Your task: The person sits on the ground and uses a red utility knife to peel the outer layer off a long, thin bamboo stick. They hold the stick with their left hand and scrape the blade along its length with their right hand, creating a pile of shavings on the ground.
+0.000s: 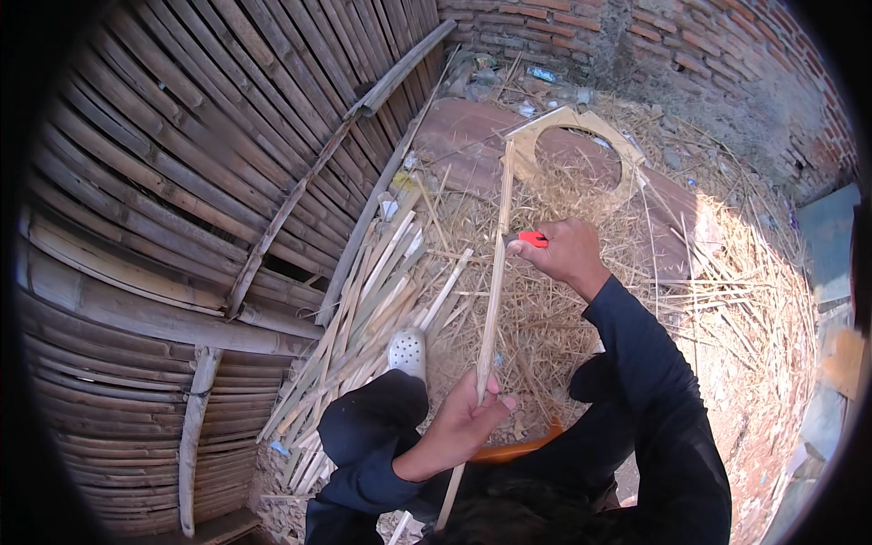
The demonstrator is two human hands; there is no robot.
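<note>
A long, pale bamboo strip [491, 313] runs from my lap up and away from me. My left hand [461, 425] is closed around its lower part, with the strip's near end passing below the hand. Farther up, my right hand [572, 256] grips a red cutter knife [534, 240]. The knife's greyish front end meets the strip's side; its edge is too small to make out. The strip's far end reaches the left side of a flat wooden frame [522, 162] with a large round opening. Whether the strip rests on this frame or leans against it, I cannot tell.
Split bamboo strips [359, 313] lie heaped at the left beside my white clog [407, 352]. Straw-like shavings [754, 300] cover the ground. A bamboo slat wall [209, 136] rises on the left, a brick wall [563, 27] at the back. Plastic litter [543, 74] lies by it.
</note>
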